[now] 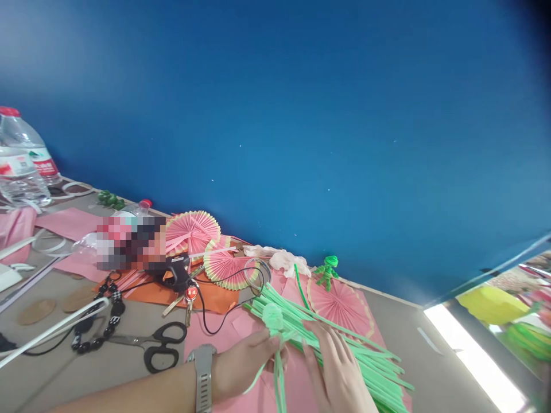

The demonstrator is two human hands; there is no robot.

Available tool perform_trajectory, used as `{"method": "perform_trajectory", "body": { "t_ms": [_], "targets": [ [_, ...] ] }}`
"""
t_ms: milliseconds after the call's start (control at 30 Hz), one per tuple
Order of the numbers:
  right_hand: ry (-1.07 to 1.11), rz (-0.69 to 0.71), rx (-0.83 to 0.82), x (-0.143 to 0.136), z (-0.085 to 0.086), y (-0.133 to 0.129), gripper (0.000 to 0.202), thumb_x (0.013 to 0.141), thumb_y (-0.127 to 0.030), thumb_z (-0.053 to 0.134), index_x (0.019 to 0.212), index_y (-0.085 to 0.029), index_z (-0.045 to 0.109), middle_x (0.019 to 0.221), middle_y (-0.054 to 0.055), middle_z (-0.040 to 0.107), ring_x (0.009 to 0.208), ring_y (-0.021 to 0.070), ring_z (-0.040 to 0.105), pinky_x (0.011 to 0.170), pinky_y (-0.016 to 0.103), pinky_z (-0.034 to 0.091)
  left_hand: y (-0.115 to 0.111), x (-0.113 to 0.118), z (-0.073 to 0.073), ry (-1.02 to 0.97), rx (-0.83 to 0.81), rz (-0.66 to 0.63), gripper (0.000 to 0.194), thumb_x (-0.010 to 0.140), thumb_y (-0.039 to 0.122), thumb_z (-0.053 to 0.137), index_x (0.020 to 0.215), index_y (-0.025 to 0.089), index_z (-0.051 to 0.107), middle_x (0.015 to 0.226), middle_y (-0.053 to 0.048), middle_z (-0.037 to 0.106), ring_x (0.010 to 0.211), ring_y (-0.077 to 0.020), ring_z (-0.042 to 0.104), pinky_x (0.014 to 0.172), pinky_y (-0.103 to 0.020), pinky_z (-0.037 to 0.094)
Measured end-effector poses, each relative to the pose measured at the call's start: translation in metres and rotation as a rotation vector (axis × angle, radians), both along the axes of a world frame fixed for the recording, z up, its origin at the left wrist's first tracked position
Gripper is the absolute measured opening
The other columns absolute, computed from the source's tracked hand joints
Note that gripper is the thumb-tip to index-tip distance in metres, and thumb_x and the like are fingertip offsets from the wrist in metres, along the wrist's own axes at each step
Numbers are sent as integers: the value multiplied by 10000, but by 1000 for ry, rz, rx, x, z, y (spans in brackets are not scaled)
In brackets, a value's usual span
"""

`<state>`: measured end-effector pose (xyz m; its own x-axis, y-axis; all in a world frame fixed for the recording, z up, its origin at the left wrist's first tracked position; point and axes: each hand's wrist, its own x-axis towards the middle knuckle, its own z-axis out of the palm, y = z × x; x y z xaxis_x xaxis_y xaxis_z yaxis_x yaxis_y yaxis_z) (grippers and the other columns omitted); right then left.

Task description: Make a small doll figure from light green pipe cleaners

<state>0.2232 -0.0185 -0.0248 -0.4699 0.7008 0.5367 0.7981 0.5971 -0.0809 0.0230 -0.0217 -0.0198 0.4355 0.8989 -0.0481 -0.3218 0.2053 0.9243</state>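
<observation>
My left hand point(245, 364), with a grey watch on the wrist, is closed round a light green pipe-cleaner figure point(272, 316). The figure has a round coiled head above my fingers, and long strands hang below them. Close by on the right, my right hand point(333, 364) lies with its fingers over a pile of green pipe cleaners point(379, 373). Whether its fingertips grip a strand cannot be made out. Pink paper point(224, 344) lies beneath both hands. A small finished-looking green figure point(329, 272) stands behind the pile.
Black-handled scissors point(161, 347), a beaded cord point(112, 321) and a black glue gun point(176, 272) lie left of my hands. Pink pleated fans point(192, 229) rest along the blue wall point(301, 126). Plastic bottles point(26, 166) stand at the far left.
</observation>
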Motion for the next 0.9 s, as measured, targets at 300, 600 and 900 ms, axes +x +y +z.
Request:
{"method": "perform_trajectory", "body": {
  "t_ms": [300, 600, 900],
  "targets": [
    [-185, 28, 88, -32, -2, 6, 288, 776, -69, 322, 913, -196, 541, 766, 40, 585, 682, 190, 517, 649, 327, 342, -2, -12, -1, 395, 166, 206, 319, 857, 439, 365, 792, 211, 578, 776, -15, 537, 792, -168, 480, 807, -291, 379],
    [-124, 116, 137, -43, 11, -10, 309, 873, -159, 261, 836, -194, 565, 637, 26, 523, 602, 169, 429, 641, 318, 289, -10, -5, 5, 704, 262, 295, 306, 895, 417, 276, 754, 202, 442, 731, 16, 453, 703, -141, 419, 731, -273, 394],
    [82, 185, 37, -38, 4, -4, 334, 779, -63, 310, 966, -191, 556, 889, 69, 596, 857, 212, 482, 803, 361, 339, -9, -4, 10, 694, 248, 311, 260, 878, 397, 351, 770, 199, 480, 778, -6, 542, 781, -171, 480, 771, -280, 381]
  ]
}}
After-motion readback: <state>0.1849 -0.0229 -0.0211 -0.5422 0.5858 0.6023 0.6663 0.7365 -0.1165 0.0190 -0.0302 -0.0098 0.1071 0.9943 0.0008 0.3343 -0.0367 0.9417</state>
